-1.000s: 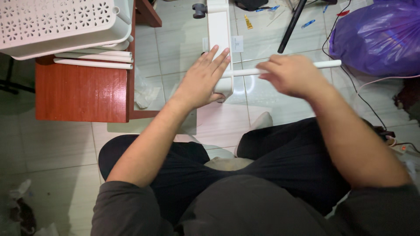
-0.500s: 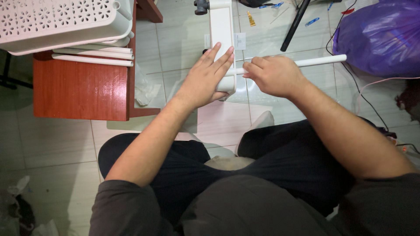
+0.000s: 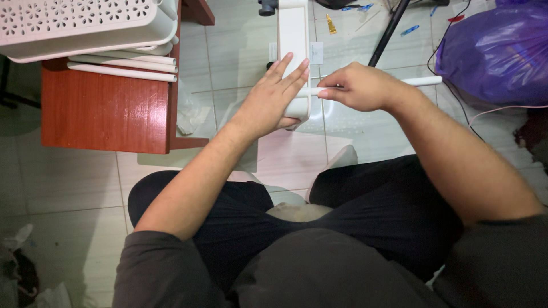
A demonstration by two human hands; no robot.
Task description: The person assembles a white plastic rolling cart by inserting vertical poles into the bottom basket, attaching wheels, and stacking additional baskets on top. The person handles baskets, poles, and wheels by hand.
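The left hand (image 3: 273, 97) lies flat and open, fingers stretched out together, pressed palm-down on the near end of a white panel (image 3: 293, 34) that stands over the tiled floor (image 3: 68, 177) in front of the seated person; its thumb side wraps the panel's lower edge, so it steadies the piece rather than clasping it. The right hand (image 3: 358, 86) is curled closed around a thin white rod (image 3: 421, 81), which runs level from the hand out to the right, its far end free above the tiles. The rod's near end comes out by the thumb and forefinger and meets the side of the panel just under the left fingertips; whether it sits in a hole there cannot be told. The two hands are just beside each other, nearly touching. To the left stands a reddish-brown wooden surface (image 3: 105, 111), bearing a white perforated basket (image 3: 80, 23) at its far edge and several more white rods (image 3: 123, 64) lying side by side just under the basket's rim. At the upper right a purple plastic bag (image 3: 496, 48) sits on the floor, with a dark pole (image 3: 388, 33) slanting between it and the panel. The person's legs in black trousers (image 3: 371, 211) fill the lower part of the view.
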